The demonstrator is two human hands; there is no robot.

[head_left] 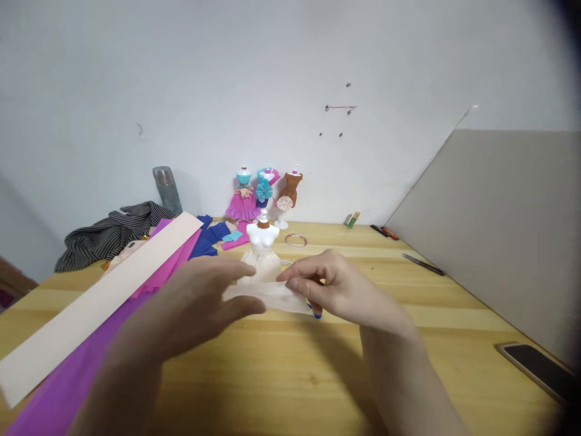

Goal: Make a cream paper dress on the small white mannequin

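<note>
A short strip of pale crepe paper [275, 297] is held up over the table in front of me. My right hand [338, 290] pinches its right part between thumb and fingers. Under that hand shows a small blue and white bit that I cannot make out. My left hand [200, 300] is at the strip's left end, with thumb and fingers apart around it; whether it touches the paper is unclear. Just behind the strip stands a small white mannequin [262, 237] with a brown neck band and a cream gathered skirt [259, 266].
Three dressed mini mannequins [242, 203] stand against the wall. On the left lie a long cream paper strip [104, 303], purple paper [77, 369], a striped cloth [113, 233] and a flask [167, 189]. A bangle-like ring [296, 240], glue stick [353, 219], scissors [424, 264] and phone [538, 369] lie rightward.
</note>
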